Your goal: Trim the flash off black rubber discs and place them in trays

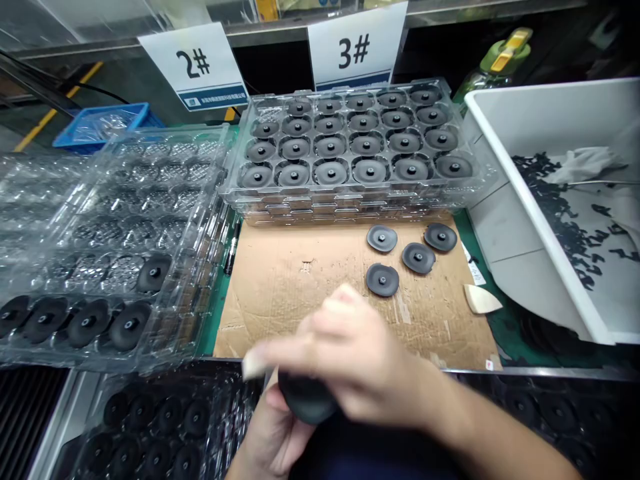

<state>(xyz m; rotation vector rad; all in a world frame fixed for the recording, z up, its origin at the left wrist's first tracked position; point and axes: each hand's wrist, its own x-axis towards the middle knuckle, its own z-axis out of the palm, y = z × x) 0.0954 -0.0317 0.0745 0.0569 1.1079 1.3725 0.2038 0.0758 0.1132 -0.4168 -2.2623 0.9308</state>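
My left hand (275,433) is low in the middle of the view, its fingers wrapped round a dark, rounded plastic cap (310,403). Just above and partly across the cap is my right hand (350,353), smeared by motion. A pale tip shows at the end of one of its fingers; whether that is a covering or a held thing is not clear. Several similar black caps (382,279), each with a small central stud, lie on the cardboard sheet (280,287) beyond my hands.
A stacked clear tray (350,193) filled with black caps stands at the back. Another clear tray (165,313) at left holds several caps. On the right, a white bin (530,247) contains small black scraps. A cream wedge (481,299) and a marker pen (233,248) lie beside the cardboard.
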